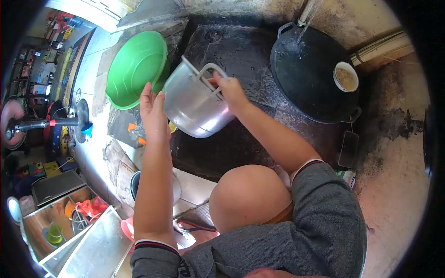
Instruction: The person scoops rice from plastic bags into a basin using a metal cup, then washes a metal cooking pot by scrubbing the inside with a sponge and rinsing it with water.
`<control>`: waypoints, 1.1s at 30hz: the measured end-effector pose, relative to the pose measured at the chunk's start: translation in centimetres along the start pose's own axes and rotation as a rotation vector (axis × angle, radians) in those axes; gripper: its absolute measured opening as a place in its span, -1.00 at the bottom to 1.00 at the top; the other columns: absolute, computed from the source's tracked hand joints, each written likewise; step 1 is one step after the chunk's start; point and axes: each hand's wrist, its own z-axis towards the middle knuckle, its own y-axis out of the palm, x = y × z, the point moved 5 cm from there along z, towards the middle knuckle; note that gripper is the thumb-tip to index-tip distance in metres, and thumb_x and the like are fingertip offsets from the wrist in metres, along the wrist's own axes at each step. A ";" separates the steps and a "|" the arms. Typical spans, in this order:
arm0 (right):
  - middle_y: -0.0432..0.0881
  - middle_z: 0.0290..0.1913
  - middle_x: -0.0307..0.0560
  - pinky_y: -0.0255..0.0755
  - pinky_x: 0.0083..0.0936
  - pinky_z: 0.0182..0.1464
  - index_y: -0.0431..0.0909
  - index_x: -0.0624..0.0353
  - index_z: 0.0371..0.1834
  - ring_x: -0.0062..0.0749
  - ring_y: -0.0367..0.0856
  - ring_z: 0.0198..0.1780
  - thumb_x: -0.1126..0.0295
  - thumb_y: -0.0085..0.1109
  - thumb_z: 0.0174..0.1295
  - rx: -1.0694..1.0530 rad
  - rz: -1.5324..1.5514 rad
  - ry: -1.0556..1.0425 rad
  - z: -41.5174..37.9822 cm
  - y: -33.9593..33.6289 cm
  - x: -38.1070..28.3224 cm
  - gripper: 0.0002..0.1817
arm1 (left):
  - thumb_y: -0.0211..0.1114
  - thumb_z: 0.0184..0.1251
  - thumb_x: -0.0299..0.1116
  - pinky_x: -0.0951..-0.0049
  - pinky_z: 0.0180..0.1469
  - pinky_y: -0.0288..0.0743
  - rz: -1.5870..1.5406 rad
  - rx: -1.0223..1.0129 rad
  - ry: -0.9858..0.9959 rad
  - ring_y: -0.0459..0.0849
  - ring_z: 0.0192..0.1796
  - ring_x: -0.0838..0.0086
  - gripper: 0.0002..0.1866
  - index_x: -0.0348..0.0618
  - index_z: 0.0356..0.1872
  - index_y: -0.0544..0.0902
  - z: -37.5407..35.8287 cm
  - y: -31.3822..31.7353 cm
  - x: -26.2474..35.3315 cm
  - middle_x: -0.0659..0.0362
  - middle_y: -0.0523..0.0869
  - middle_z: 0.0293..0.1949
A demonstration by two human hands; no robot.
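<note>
A big aluminium pot [197, 104] hangs tilted over the dark wet floor, its mouth turned toward the upper left. My right hand [230, 94] is wrapped round the pot's loop handle. At the pot's left side is my left hand [155, 111], fingers stretched upward and apart, holding nothing. Just beyond those fingertips rests a green plastic basin [132, 65] on the ledge, its inside facing me.
Water runs from a pipe [303, 19] onto a wide black wok [296, 76] at the upper right. A white bowl [356, 79] with brownish contents sits in it. Orange scraps [132, 126] lie below the basin. A fan [14, 123] stands at far left.
</note>
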 end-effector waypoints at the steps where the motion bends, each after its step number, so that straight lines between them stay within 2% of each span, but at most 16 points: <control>1: 0.59 -0.45 -0.12 0.38 -0.55 -0.38 0.59 0.32 -0.28 -0.45 0.53 -0.46 0.10 -0.07 0.27 0.044 0.113 0.070 -0.3 -0.7 -1.2 -0.56 | 0.11 0.22 -0.47 0.44 0.23 0.08 -0.003 -0.002 -0.001 0.30 0.21 0.43 -0.49 -0.25 0.21 0.24 -0.3 0.1 0.7 0.10 0.30 0.20; 4: 0.59 -0.37 -0.06 0.46 -0.46 -0.28 0.52 0.35 -0.19 -0.38 0.57 -0.38 0.07 -0.19 0.32 0.012 0.348 0.127 -0.5 -2.9 -2.4 -0.51 | 0.05 0.24 -0.55 0.48 0.23 0.10 0.081 -0.080 0.169 0.32 0.21 0.42 -0.62 -0.23 0.11 0.39 -2.0 1.2 4.0 0.08 0.39 0.16; 8: 0.61 -0.28 -0.03 0.48 -0.32 -0.15 0.50 0.27 -0.19 -0.30 0.59 -0.28 0.06 -0.27 0.34 0.014 0.691 0.106 -1.5 -3.0 -3.3 -0.52 | 0.07 0.18 -0.59 0.48 0.22 0.13 0.146 -0.176 0.193 0.26 0.24 0.39 -0.62 -0.22 0.08 0.42 -3.9 2.4 5.7 0.08 0.31 0.21; 10: 0.61 -0.27 -0.03 0.47 -0.29 -0.13 0.50 0.26 -0.18 -0.29 0.58 -0.25 0.05 -0.27 0.34 0.039 0.770 0.111 -1.7 -2.7 -2.7 -0.52 | 0.12 0.16 -0.52 0.24 0.30 0.03 0.576 -0.283 0.475 0.20 0.32 0.31 -0.60 -0.22 0.08 0.43 -5.4 3.9 7.2 0.03 0.29 0.25; 11: 0.60 -0.26 -0.03 0.45 -0.25 -0.10 0.50 0.24 -0.18 -0.29 0.58 -0.23 0.05 -0.28 0.34 0.062 0.848 0.117 -2.1 -2.0 -2.7 -0.53 | 0.12 0.16 -0.52 0.24 0.30 0.03 0.576 -0.288 0.475 0.20 0.32 0.31 -0.60 -0.22 0.08 0.43 -6.3 4.4 7.7 0.03 0.29 0.25; 13: 0.59 -0.21 -0.04 0.43 -0.20 -0.07 0.47 0.22 -0.12 -0.25 0.56 -0.17 0.04 -0.28 0.34 0.061 0.873 0.114 -2.8 -0.4 -3.1 -0.54 | 0.23 0.04 -0.45 -0.05 0.31 -0.14 1.235 -0.284 0.767 0.11 0.37 0.15 -0.52 -0.17 0.07 0.45 -8.7 6.5 8.6 -0.01 0.23 0.29; 14: 0.58 -0.18 -0.05 0.41 -0.22 -0.04 0.45 0.22 -0.08 -0.25 0.54 -0.14 0.03 -0.28 0.34 0.016 0.874 0.102 -3.5 0.6 -3.6 -0.53 | 0.28 -0.06 -0.38 -0.22 0.28 -0.31 1.292 -0.341 0.795 0.00 0.39 0.03 -0.36 -0.09 0.18 0.38 -9.1 6.6 7.6 -0.03 0.15 0.32; 15: 0.57 -0.14 -0.05 0.39 -0.23 0.00 0.44 0.22 -0.05 -0.24 0.53 -0.10 0.02 -0.28 0.34 -0.028 0.876 0.090 -4.3 1.9 -4.3 -0.52 | 0.28 -0.06 -0.38 -0.22 0.28 -0.31 1.289 -0.348 0.799 0.00 0.39 0.03 -0.36 -0.09 0.18 0.38 -9.6 6.7 6.8 -0.03 0.15 0.32; 18: 0.54 -0.17 -0.12 0.39 -0.42 -0.03 0.41 0.20 0.02 -0.41 0.50 -0.11 -0.03 -0.25 0.32 -0.013 0.853 0.094 -5.6 5.2 -4.9 -0.48 | 0.32 -0.09 -0.24 -0.22 0.27 -0.29 1.383 -0.348 0.626 -0.14 0.41 -0.01 -0.12 0.00 0.34 0.10 -9.7 6.2 3.4 -0.01 0.00 0.37; 22: 0.51 -0.19 -0.13 0.36 -0.51 -0.08 0.42 0.25 -0.02 -0.46 0.46 -0.14 0.00 -0.18 0.30 -0.011 0.648 0.019 -6.9 7.1 -4.4 -0.50 | 0.27 -0.03 -0.17 -0.21 0.26 -0.25 1.295 -0.123 0.598 -0.11 0.40 -0.04 -0.17 0.00 0.33 0.13 -8.4 5.4 2.2 -0.01 0.05 0.36; 25: 0.49 -0.09 -0.06 0.33 -0.46 0.08 0.37 0.24 0.03 -0.38 0.46 -0.03 0.12 -0.11 0.31 0.040 0.535 -0.017 -7.3 8.0 -4.1 -0.58 | 0.20 0.04 -0.10 -0.19 0.28 -0.28 1.206 -0.084 0.561 -0.08 0.39 -0.05 -0.23 -0.12 0.30 0.16 -7.6 4.9 1.3 -0.06 0.10 0.33; 27: 0.50 -0.06 -0.01 0.34 -0.51 0.09 0.35 0.28 0.06 -0.35 0.47 0.01 0.23 -0.03 0.28 -0.233 0.474 0.172 -8.2 8.9 -4.8 -0.60 | 0.24 0.09 -0.24 0.10 0.34 -0.17 0.845 -0.173 0.620 0.07 0.37 0.11 -0.31 -0.24 0.25 0.22 -7.6 4.6 0.9 -0.04 0.26 0.26; 28: 0.50 -0.06 -0.01 0.34 -0.51 0.09 0.35 0.28 0.06 -0.35 0.47 0.01 0.23 -0.03 0.28 -0.185 0.463 0.160 -8.0 8.2 -4.4 -0.60 | 0.28 0.08 -0.34 0.22 0.32 0.00 0.711 -0.047 0.539 0.24 0.30 0.21 -0.35 -0.29 0.21 0.25 -7.8 3.6 -0.2 0.01 0.34 0.20; 29: 0.50 -0.05 0.03 0.33 -0.49 0.10 0.35 0.28 0.07 -0.32 0.47 0.03 0.27 0.00 0.26 -0.231 0.142 -0.104 -7.8 7.7 -4.9 -0.60 | 0.30 0.08 -0.38 0.32 0.26 0.16 0.461 -0.058 0.440 0.34 0.21 0.29 -0.36 -0.33 0.18 0.26 -6.3 2.0 -2.3 0.04 0.39 0.15; 30: 0.50 -0.03 0.08 0.33 -0.48 0.12 0.34 0.28 0.09 -0.30 0.47 0.06 0.31 0.04 0.24 -0.280 -0.193 -0.349 -8.3 7.1 -5.6 -0.60 | 0.18 0.07 -0.53 0.40 0.19 0.25 0.173 -0.077 0.222 0.39 0.15 0.36 -0.43 -0.33 0.18 0.26 -6.3 2.2 -2.7 0.04 0.39 0.12; 33: 0.49 0.03 0.08 0.32 -0.42 0.13 0.33 0.26 0.12 -0.31 0.45 0.10 0.31 0.06 0.22 -0.229 -0.129 -0.371 -10.0 0.0 -5.9 -0.57 | 0.00 -0.02 -0.67 0.41 0.19 0.26 0.123 -0.096 0.225 0.42 0.12 0.37 -0.41 -0.33 0.17 0.24 -6.2 2.1 -2.7 0.05 0.41 0.09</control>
